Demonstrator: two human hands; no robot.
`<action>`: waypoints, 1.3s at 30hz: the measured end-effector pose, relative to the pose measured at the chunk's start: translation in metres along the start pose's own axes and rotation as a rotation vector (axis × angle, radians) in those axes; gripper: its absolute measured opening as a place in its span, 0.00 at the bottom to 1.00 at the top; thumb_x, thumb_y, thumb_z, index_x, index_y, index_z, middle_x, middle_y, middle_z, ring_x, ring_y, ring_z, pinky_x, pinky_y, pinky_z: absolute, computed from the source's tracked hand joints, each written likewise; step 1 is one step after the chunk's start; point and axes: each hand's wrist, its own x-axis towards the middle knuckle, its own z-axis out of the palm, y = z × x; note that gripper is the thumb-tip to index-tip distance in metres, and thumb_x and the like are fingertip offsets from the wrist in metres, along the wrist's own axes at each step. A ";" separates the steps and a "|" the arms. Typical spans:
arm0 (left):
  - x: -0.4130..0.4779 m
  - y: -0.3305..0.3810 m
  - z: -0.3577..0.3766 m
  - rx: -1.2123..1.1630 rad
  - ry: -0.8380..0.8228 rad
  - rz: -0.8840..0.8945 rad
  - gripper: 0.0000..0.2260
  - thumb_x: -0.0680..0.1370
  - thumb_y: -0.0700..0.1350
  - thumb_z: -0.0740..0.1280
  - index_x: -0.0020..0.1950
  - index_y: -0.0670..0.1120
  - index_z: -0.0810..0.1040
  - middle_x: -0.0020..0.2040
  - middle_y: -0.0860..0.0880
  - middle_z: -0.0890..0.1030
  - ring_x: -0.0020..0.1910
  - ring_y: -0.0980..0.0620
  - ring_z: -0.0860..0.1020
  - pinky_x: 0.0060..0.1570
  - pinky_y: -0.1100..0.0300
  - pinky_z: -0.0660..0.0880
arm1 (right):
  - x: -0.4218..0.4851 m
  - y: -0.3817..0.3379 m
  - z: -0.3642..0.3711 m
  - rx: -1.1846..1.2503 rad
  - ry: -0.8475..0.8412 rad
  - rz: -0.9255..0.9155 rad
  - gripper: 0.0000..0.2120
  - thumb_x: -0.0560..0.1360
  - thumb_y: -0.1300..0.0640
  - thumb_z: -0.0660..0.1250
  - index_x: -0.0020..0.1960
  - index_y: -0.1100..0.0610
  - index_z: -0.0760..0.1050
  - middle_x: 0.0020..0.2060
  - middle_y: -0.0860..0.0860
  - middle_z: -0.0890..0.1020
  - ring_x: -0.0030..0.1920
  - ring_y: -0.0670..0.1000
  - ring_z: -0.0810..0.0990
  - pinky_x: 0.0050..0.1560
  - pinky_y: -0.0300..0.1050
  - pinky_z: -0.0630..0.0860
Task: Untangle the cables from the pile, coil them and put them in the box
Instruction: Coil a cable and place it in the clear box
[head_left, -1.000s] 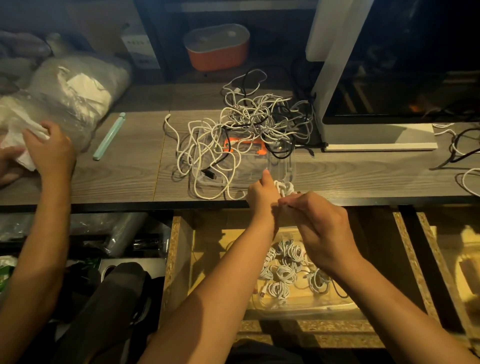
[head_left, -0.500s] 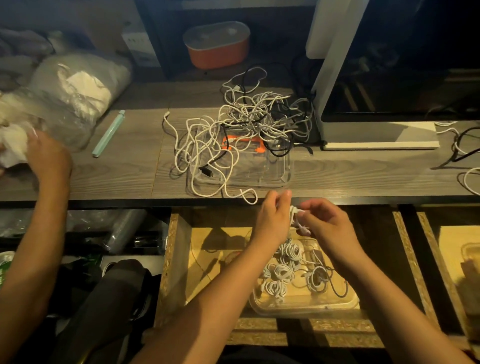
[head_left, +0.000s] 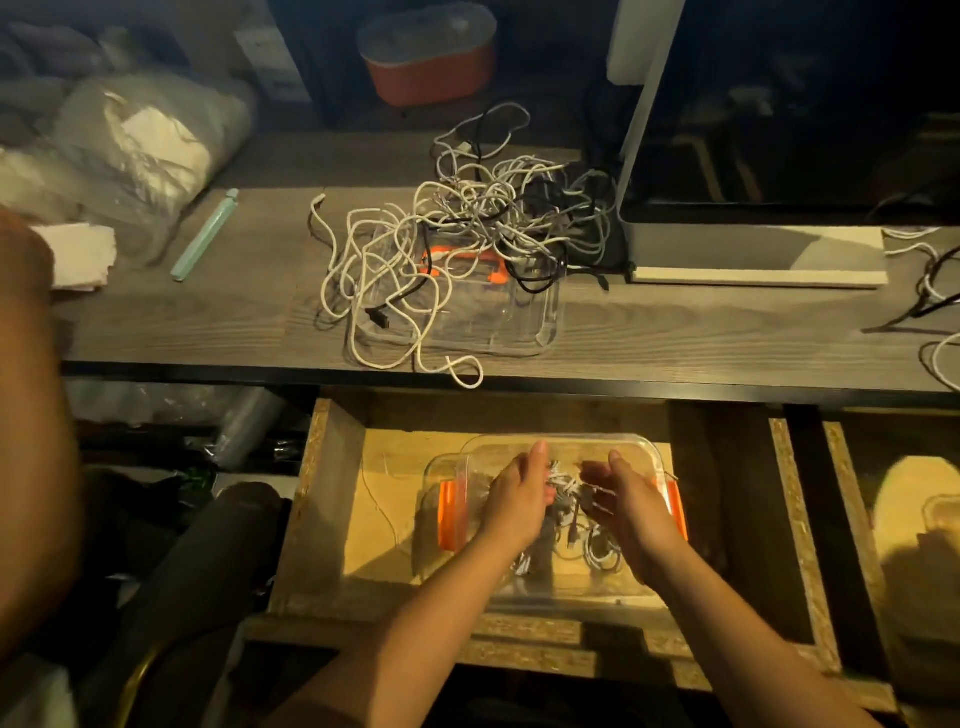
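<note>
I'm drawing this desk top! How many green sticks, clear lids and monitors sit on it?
green stick: 1
clear lid: 1
monitor: 1
Total: 3
</note>
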 end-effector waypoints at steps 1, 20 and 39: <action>0.000 -0.002 0.002 0.001 0.011 -0.026 0.32 0.76 0.69 0.47 0.63 0.48 0.74 0.59 0.47 0.78 0.55 0.50 0.78 0.63 0.47 0.71 | 0.001 0.001 -0.001 0.025 -0.016 0.021 0.23 0.82 0.45 0.50 0.62 0.61 0.73 0.56 0.55 0.78 0.56 0.53 0.77 0.53 0.44 0.72; 0.013 -0.010 -0.004 0.015 -0.003 -0.024 0.14 0.81 0.58 0.53 0.53 0.53 0.75 0.56 0.49 0.78 0.58 0.49 0.76 0.63 0.47 0.71 | 0.002 -0.027 -0.033 -0.063 0.146 -0.184 0.17 0.83 0.53 0.49 0.49 0.58 0.76 0.50 0.55 0.79 0.50 0.55 0.80 0.48 0.50 0.76; 0.015 0.007 -0.027 0.281 -0.104 0.146 0.07 0.80 0.42 0.60 0.56 0.51 0.74 0.55 0.54 0.74 0.30 0.58 0.71 0.25 0.70 0.66 | -0.013 0.002 -0.019 -2.002 -0.007 -0.171 0.14 0.81 0.58 0.56 0.66 0.59 0.67 0.59 0.54 0.78 0.56 0.51 0.79 0.51 0.40 0.76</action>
